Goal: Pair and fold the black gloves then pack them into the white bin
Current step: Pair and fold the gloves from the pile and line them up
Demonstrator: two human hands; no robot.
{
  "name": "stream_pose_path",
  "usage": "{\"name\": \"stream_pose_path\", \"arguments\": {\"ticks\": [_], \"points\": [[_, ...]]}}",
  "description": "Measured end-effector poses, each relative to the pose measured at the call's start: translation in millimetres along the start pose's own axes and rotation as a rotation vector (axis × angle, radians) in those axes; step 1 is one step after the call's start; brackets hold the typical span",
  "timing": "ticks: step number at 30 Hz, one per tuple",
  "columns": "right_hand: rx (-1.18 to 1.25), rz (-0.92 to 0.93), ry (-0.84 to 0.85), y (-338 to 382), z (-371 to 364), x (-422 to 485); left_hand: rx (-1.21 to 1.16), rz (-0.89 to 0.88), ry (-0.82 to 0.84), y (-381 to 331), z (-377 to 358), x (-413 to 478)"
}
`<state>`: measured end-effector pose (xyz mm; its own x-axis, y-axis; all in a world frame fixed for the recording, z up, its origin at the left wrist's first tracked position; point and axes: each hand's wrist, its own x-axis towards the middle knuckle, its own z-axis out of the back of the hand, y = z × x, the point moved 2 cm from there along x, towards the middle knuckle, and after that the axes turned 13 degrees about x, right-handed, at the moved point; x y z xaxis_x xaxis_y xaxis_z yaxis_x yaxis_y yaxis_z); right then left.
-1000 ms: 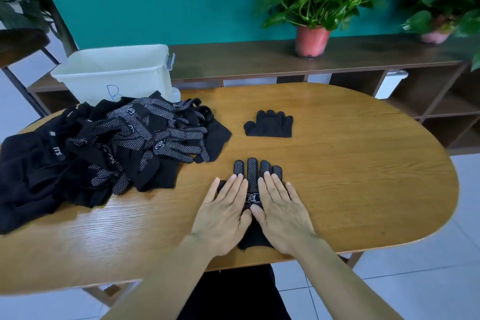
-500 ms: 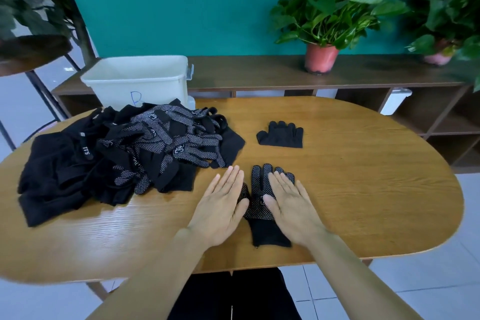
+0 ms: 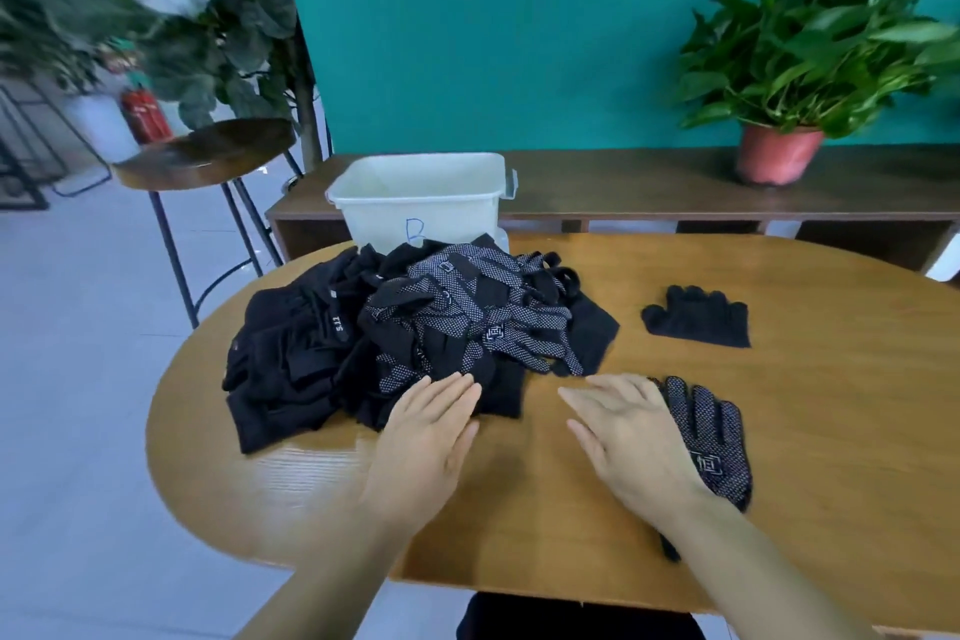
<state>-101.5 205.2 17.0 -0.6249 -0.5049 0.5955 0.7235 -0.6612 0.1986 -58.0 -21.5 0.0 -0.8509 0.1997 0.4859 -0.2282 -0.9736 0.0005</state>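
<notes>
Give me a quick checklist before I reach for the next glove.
1. Left hand free: ok, open at the pile's edge.
2. Right hand free: ok, open, partly over the dotted glove.
3. Dotted glove flat: ok.
4. Match in pile: ok, dotted gloves on top.
5. Bin open: ok; contents cannot tell.
6. Folded glove binned: not ok, lies on the table.
</notes>
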Motion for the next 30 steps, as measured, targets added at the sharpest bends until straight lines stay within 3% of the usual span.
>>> {"name": "stream_pose_path", "arguments": {"ticks": [6,9,15,30], "points": [[-0.042,0.051,0.146,12.7,-38.2,26.0,0.03,-0.054,-0.164,24.0,-11.4,-0.1],[-0.072,-0.025,0.245,4.2,-60.0,31.3,0.014,-0.087,-0.188,24.9,-26.2,-0.3],[-0.044,-0.059,0.231,-3.4,-77.8,47.1,0.048,-0.13,-0.182,15.7,-49.9,19.0],[0.111,-0.093,0.11,-5.3,-92.3,50.3,0.099,-0.006,-0.222,18.4,-68.5,31.5]]}}
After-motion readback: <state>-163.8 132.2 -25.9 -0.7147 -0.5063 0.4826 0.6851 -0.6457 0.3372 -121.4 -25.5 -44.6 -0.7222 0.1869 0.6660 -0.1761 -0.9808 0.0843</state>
